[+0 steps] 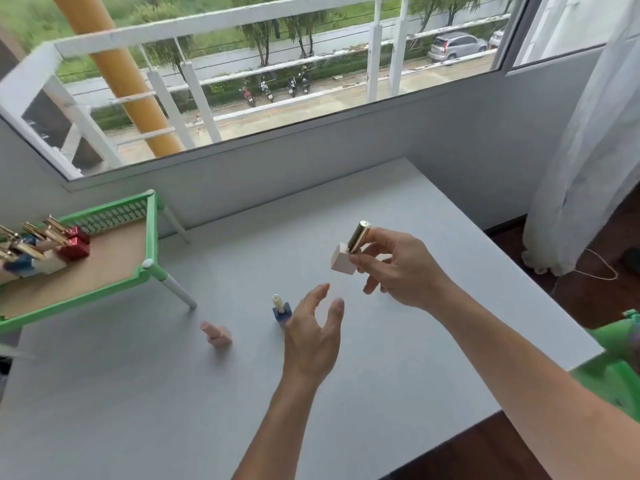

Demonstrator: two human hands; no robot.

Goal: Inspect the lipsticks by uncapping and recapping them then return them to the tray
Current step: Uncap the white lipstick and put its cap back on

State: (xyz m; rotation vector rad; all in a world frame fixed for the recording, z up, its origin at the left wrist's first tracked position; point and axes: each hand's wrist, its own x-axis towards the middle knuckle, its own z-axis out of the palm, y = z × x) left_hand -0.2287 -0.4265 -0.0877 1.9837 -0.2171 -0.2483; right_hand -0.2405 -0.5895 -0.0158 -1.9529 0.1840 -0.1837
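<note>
My right hand (398, 268) holds a lipstick (349, 251) in the air above the table; it has a gold cap and a pale pink square base. My left hand (311, 334) hovers below it with fingers spread and nothing in it. Just behind the left hand stands a lipstick with a blue base (281, 308) and a gold top, partly hidden by my fingers. A pink lipstick (217, 333) stands further left on the table. The green tray (150, 237) on legs at the left holds several lipsticks (52, 247) with red, blue and cream bases.
The grey table (398, 358) is set against a wall under a window. A white curtain (585, 150) hangs at the right. The table's right edge drops to a dark wooden floor. A green sleeve (616, 375) shows at the lower right.
</note>
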